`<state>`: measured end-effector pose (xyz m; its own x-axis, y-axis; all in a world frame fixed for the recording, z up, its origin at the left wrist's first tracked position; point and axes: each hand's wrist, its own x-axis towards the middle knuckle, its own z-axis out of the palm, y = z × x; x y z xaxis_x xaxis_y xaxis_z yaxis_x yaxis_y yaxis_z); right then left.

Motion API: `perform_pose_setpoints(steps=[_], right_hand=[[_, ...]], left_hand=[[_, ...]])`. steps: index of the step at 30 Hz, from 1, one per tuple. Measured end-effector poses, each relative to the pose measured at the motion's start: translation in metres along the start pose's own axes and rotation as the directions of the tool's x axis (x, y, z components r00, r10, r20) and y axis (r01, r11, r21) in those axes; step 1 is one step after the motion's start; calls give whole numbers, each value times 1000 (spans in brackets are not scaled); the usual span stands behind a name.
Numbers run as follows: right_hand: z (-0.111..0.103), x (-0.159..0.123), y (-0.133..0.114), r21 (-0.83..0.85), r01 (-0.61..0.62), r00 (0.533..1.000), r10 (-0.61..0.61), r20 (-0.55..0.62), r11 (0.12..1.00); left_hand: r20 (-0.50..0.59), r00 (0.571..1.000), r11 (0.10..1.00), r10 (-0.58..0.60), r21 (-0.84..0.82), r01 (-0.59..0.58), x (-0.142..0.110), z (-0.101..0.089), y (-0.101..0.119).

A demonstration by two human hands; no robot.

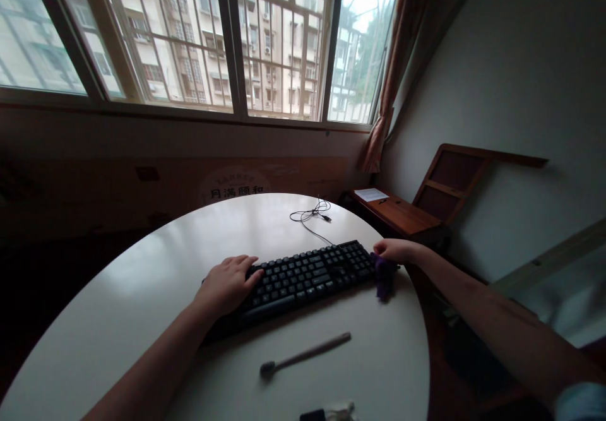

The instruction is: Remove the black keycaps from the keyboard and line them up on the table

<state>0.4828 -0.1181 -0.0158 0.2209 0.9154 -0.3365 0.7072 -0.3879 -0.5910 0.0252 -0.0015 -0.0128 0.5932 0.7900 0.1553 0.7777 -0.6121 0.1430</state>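
A black computer keyboard (pixel 312 272) lies at a slant on the white round table. Across its left end rests my left hand (pixel 231 282), palm down, fingers stretched out and the thumb apart on the keys. At the keyboard's right end, my right hand (pixel 391 250) is closed around a bunched purple cloth (pixel 386 279), part of which hangs below the fist. The cloth touches or nearly touches the right edge; which one I cannot tell. In front of the keyboard lies a toothbrush (pixel 307 353) with a dark bristle head pointing left.
The keyboard's thin cable (pixel 310 213) lies coiled behind it on the round table (pixel 142 269). A small object with a black end (pixel 313 415) is cut off at the bottom edge. Beyond the table stands a wooden chair (pixel 402 213) with paper on it, beneath a window.
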Motion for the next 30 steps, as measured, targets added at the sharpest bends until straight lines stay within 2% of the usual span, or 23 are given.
perform_pose_setpoints(steps=[3,6,10,13,17,21,24,27,30], right_hand=[[2,-15,4,5,-19,994,19,106,1000],[7,-31,10,-3,-12,990,13,141,1000],[9,-56,14,13,53,996,-53,64,999],[1,-76,3,210,169,985,-170,-13,963],[-10,-97,-33,588,299,944,-324,-66,751],[-16,-102,-84,730,374,895,-429,-123,572],[-17,-91,-122,782,480,832,-489,-262,398],[-4,-68,-152,796,570,754,-514,-409,204],[32,-46,-169,843,524,758,-518,-398,119]], left_hand=[[7,1000,1000,1,5,-1,0,-2,2],[13,1000,1000,6,11,-6,-1,-4,4],[-4,1000,1000,17,-2,-17,-2,-5,4],[-8,1000,1000,14,-10,-14,-3,-6,4],[-32,999,1000,15,1,-15,-4,-9,6],[-54,998,1000,27,11,-26,-6,-15,5],[-49,999,1000,-4,5,4,-9,-23,-1],[-62,996,998,-66,-2,66,-11,-31,-11],[-113,989,995,-95,-4,96,-13,-36,-15]])
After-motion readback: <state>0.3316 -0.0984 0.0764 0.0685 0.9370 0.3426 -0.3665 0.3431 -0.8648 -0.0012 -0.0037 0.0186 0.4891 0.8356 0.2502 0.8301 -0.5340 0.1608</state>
